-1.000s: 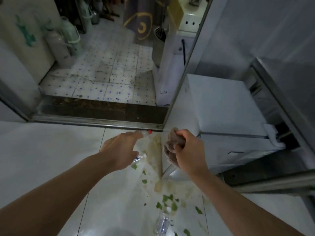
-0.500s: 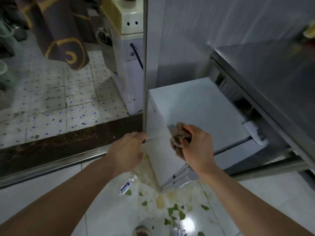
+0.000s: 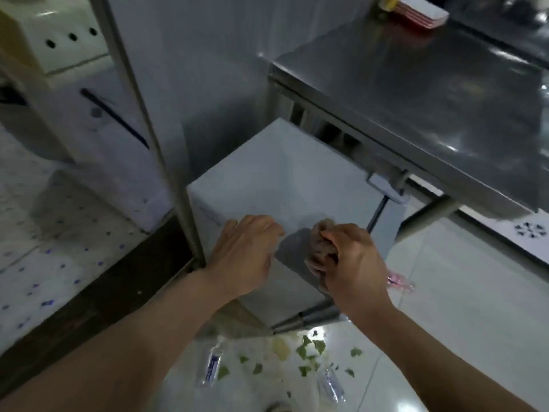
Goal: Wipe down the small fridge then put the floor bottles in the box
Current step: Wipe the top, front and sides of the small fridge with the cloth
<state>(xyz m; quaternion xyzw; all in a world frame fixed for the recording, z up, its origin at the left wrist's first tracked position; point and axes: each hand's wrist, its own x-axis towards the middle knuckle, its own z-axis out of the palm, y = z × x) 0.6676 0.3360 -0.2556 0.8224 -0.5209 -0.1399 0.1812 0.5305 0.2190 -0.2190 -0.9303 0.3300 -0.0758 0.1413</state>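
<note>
Head view: I read the right hand (image 3: 353, 263) as clamped on a bunched cloth (image 3: 319, 248) above the small fridge (image 3: 285, 179); the left hand (image 3: 243, 251) lay relaxed at its near corner. Two bottles (image 3: 212, 365) lay on the floor before the fridge among leaf scraps (image 3: 309, 349). Hazard: stepping on either bottle, or slipping on scraps.

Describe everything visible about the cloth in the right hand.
The cloth is a crumpled brownish-grey rag, soft and bunched into a wad. The right hand grips it with curled fingers, so only the folds sticking out at the hand's left show. It is held just above the near corner of the small white fridge; contact with the top cannot be told. The left hand is beside it, apart.
</note>
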